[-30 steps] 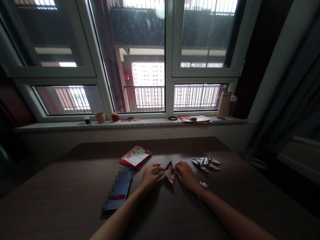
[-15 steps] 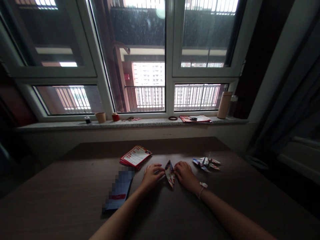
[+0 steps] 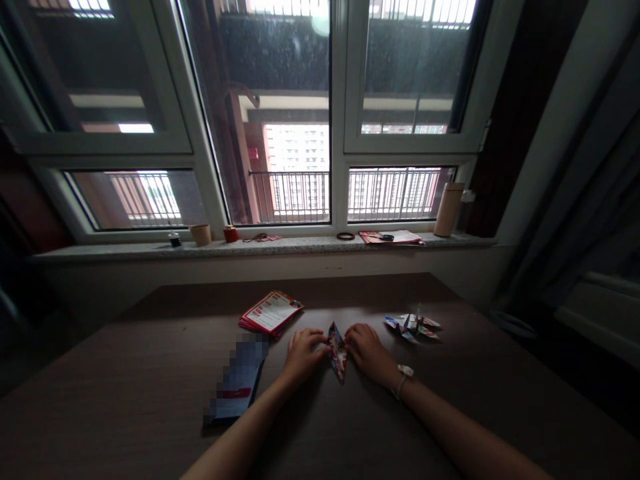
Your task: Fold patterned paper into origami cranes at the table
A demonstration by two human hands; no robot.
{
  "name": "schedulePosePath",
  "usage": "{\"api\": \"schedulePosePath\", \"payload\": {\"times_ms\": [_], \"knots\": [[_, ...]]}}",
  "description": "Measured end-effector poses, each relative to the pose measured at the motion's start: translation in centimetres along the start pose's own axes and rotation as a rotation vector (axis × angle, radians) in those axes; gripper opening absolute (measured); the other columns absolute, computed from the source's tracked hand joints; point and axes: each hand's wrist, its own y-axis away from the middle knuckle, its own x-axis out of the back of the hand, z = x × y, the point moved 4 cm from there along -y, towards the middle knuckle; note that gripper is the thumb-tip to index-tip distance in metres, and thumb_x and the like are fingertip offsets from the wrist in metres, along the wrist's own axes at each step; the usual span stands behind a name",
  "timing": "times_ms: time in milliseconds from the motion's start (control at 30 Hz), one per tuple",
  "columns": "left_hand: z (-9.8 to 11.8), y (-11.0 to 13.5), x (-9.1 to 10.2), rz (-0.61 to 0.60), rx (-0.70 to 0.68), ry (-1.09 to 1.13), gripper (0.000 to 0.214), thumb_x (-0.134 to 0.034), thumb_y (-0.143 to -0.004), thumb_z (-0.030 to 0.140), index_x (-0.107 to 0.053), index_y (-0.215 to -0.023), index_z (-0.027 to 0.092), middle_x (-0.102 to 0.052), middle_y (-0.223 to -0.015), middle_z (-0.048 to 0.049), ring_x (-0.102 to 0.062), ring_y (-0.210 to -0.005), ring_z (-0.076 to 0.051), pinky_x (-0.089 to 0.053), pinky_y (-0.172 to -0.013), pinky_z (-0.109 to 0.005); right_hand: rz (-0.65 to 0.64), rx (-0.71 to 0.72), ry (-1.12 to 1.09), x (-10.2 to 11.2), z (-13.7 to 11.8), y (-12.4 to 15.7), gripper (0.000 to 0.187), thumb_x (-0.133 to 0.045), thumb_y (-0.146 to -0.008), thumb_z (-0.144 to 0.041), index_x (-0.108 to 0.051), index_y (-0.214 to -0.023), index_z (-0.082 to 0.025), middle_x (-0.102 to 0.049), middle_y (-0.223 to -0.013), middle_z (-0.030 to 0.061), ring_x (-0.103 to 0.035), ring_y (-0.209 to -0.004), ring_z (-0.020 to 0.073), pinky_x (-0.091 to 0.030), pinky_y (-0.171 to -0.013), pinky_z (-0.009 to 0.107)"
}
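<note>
A colourful printed sheet of folded paper [image 3: 337, 355], diamond-shaped with pointed ends, stands on the brown table [image 3: 150, 373] between my two hands. My left hand [image 3: 303, 355] has its fingertips and thumb closed on the paper's left edge. On the opposite edge, the bent fingers of my right hand [image 3: 369, 350] grip the paper; some of these fingertips are hidden behind the hand. A bracelet [image 3: 401, 380] circles my right wrist.
Left of the hands lie a stack of printed cards [image 3: 273, 312] and a dark blue, partly blurred flat packet [image 3: 237, 380]. Several folded paper pieces [image 3: 413, 327] sit to the right. The windowsill behind holds a paper cup [image 3: 201, 235], scissors [image 3: 387, 237] on papers and a flask [image 3: 449, 210].
The folded paper has shifted slightly left and looks narrower, its sides drawn closer together. My right hand has moved a little left with it.
</note>
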Motion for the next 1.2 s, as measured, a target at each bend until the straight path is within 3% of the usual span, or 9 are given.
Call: {"api": "schedulePosePath", "payload": {"times_ms": [533, 1067, 1200], "knots": [[0.0, 0.2, -0.6, -0.018, -0.026, -0.149, 0.026, -0.069, -0.077, 0.033, -0.071, -0.103, 0.031, -0.062, -0.123, -0.0032, -0.049, -0.119, -0.025, -0.033, -0.104, -0.041, -0.021, 0.041, -0.001, 0.2, -0.5, 0.1, 0.006, -0.056, -0.086, -0.017, -0.059, -0.09, -0.02, -0.059, -0.101, 0.0053, -0.051, -0.103, 0.0217, -0.038, -0.099, 0.039], [0.2, 0.0, -0.4, -0.046, 0.007, -0.209, 0.03, -0.071, -0.075, 0.035, -0.07, -0.105, 0.034, -0.058, -0.128, -0.0028, -0.046, -0.124, -0.026, -0.033, -0.105, -0.04, -0.012, -0.027, 0.039, 0.3, -0.9, 0.2, 0.009, -0.059, -0.086, -0.023, -0.057, -0.095, -0.02, -0.06, -0.1, 0.0054, -0.053, -0.101, 0.0223, -0.039, -0.098, 0.04], [0.3, 0.1, -0.4, -0.052, 0.008, -0.21, 0.031, -0.071, -0.076, 0.033, -0.07, -0.107, 0.031, -0.058, -0.128, -0.0043, -0.046, -0.124, -0.026, -0.033, -0.106, -0.04, 0.025, -0.009, 0.086, 0.2, -1.4, 0.3, 0.009, -0.062, -0.084, -0.019, -0.06, -0.094, -0.021, -0.061, -0.104, 0.005, -0.053, -0.105, 0.0224, -0.032, -0.107, 0.046]]}}
